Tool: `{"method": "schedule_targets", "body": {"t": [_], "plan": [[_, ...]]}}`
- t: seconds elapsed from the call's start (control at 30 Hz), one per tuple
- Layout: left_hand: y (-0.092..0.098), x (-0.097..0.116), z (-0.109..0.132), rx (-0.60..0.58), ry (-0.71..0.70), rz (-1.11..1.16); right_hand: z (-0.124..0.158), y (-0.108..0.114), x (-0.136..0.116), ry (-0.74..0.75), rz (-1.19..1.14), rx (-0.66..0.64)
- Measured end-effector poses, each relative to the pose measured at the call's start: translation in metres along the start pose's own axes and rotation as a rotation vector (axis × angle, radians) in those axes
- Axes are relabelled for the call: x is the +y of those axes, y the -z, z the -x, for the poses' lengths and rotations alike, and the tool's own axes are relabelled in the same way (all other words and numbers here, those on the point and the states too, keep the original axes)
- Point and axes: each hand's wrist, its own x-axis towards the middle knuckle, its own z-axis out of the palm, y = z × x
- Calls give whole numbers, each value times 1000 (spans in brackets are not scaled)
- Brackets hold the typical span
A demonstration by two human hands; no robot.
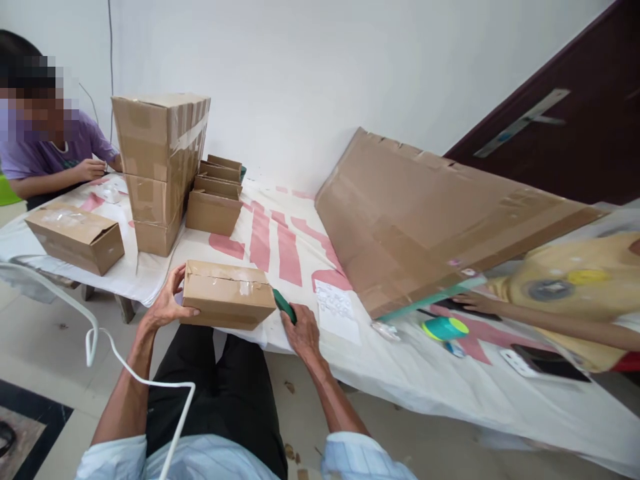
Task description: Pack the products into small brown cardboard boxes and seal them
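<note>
A closed cardboard box (227,293) with clear tape on its top rests at the table's front edge, above my lap. Its left end is in the grip of my left hand (170,300), thumb on the front side and fingers behind. Close to the box's right end, my right hand (303,330) is wrapped round a slim dark green tool (284,305). The tool points toward the box; its tip is hard to make out, so I cannot tell whether it touches the cardboard.
Tall stacked cartons (150,173), open small boxes (215,207) and another taped box (75,233) stand left. A large cardboard sheet (425,227) leans at right, near a teal tape roll (445,328) and a phone (550,362). People sit at both sides. A white cable (135,380) crosses my left arm.
</note>
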Motion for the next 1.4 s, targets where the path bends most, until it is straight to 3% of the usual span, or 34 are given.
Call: {"method": "schedule_targets", "body": {"t": [0.4, 0.67, 0.8, 0.93, 1.07, 1.23, 1.4], "plan": [[-45, 17, 5, 94, -51, -194, 5, 3, 4, -2, 10, -28], [-34, -15, 11, 5, -44, -25, 4, 5, 3, 11, -19, -24], [-34, -26, 13, -20, -47, 56, -4, 13, -12, -17, -83, 33], [-41, -16, 14, 33, -30, -36, -26, 35, -41, -96, -247, 132], [-50, 0, 14, 94, -1, -130, -58, 70, -78, -102, -281, 246], [-59, 19, 12, 113, -7, -309, -90, 119, -140, 189, -279, 232], [-71, 36, 8, 122, -50, -404, -99, 147, -220, 562, -256, -34]]}}
